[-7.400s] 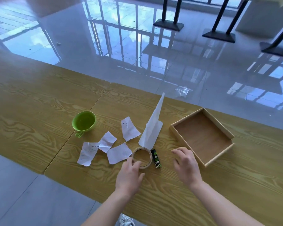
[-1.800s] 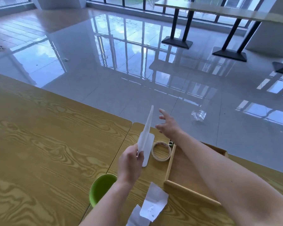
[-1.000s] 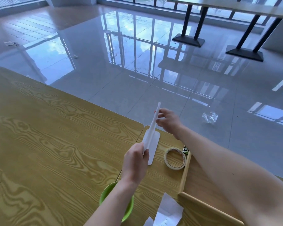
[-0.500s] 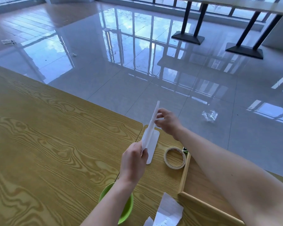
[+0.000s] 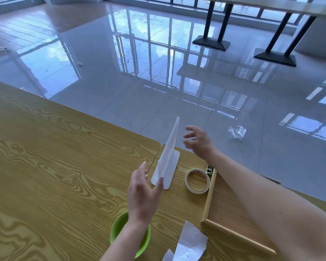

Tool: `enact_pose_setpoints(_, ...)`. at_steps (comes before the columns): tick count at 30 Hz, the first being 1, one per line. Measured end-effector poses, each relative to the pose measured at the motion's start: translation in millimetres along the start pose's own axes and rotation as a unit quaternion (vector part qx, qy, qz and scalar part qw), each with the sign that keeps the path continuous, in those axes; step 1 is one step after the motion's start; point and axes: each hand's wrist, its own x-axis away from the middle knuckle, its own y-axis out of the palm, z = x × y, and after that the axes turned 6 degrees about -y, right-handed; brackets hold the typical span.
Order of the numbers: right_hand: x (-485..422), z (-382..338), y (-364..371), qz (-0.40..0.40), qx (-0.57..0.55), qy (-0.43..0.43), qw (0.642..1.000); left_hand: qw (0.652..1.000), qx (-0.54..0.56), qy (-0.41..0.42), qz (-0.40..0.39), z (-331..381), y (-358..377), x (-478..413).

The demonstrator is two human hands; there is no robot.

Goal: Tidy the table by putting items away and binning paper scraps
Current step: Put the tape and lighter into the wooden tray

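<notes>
A white upright bookend (image 5: 167,157) stands near the table's far edge. My left hand (image 5: 142,193) hovers open just short of its base, fingers spread. My right hand (image 5: 198,141) is open beside its upright top, not touching it. A roll of tape (image 5: 197,181) lies right of the bookend, against the wooden tray (image 5: 208,194). A small green-and-black packet (image 5: 210,169) sits behind the tape. A green cup (image 5: 130,236) is partly hidden under my left wrist. White paper scraps (image 5: 191,243) lie at the bottom edge.
The wooden table (image 5: 55,166) stretches far to the left. Its far edge runs just behind the bookend. A crumpled clear wrapper (image 5: 237,131) lies on the shiny floor beyond. Other tables' black legs (image 5: 211,40) stand far back.
Both hands have let go of the bookend and opened. The right hand has drawn off to the right, the left slightly back. The bookend stays standing.
</notes>
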Motion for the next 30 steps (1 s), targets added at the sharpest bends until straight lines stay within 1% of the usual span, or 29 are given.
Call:
enact_pose_setpoints(2, 10.6, 16.4, -17.8, 0.006, 0.027, 0.006, 1.000, 0.996, 0.031, -0.069, 0.052, -2.7, -5.4, 17.5)
enact_pose_setpoints(4, 22.5, 33.7, -34.6, -0.006, 0.101, 0.005, 0.995, 0.993, 0.042, -0.083, 0.068, 0.5, -4.4, 33.8)
enact_pose_setpoints(5, 28.4, 41.6, -41.0, -0.015, 0.143, 0.001, 0.990, 0.995, 0.042, -0.071, 0.048, 4.0, -0.9, 41.3)
enact_pose_setpoints(7, 37.5, 54.5, -49.1, -0.029, 0.212, -0.010, 0.977, 0.999, 0.029, -0.019, -0.039, 15.3, 12.0, 54.0)
enact_pose_setpoints(9, 41.9, 61.5, -52.0, -0.044, 0.267, -0.024, 0.962, 0.990, -0.012, 0.036, -0.132, 27.2, 29.2, 60.1)
enact_pose_setpoints(10, 42.0, 63.4, -52.1, -0.054, 0.288, -0.029, 0.956, 0.984, -0.044, 0.069, -0.159, 30.8, 39.3, 59.2)
enact_pose_setpoints(12, 40.4, 66.2, -50.2, -0.078, 0.322, -0.034, 0.943, 0.970, -0.103, 0.133, -0.173, 34.6, 60.6, 49.1)
enact_pose_setpoints(14, 36.9, 68.2, -47.3, -0.109, 0.357, -0.033, 0.927, 0.956, -0.156, 0.175, -0.178, 38.8, 79.0, 33.9)
enact_pose_setpoints(17, 29.8, 70.6, -42.4, -0.148, 0.409, -0.019, 0.900, 0.922, -0.260, 0.217, -0.190, 42.1, 96.3, 14.7)
enact_pose_setpoints(19, 25.1, 71.7, -38.7, -0.167, 0.438, -0.003, 0.883, 0.906, -0.296, 0.224, -0.205, 40.9, 101.6, 7.1)
enact_pose_setpoints(23, 16.7, 75.9, -30.6, -0.193, 0.462, 0.027, 0.865, 0.873, -0.339, 0.261, -0.236, 34.1, 108.4, 2.9)
enact_pose_setpoints(27, 11.5, 78.8, -28.5, -0.210, 0.458, 0.029, 0.863, 0.863, -0.347, 0.275, -0.244, 29.5, 114.3, 3.0)
enact_pose_setpoints(30, 12.4, 81.2, -27.9, -0.220, 0.461, 0.014, 0.860, 0.864, -0.342, 0.281, -0.242, 26.4, 115.5, 1.8)
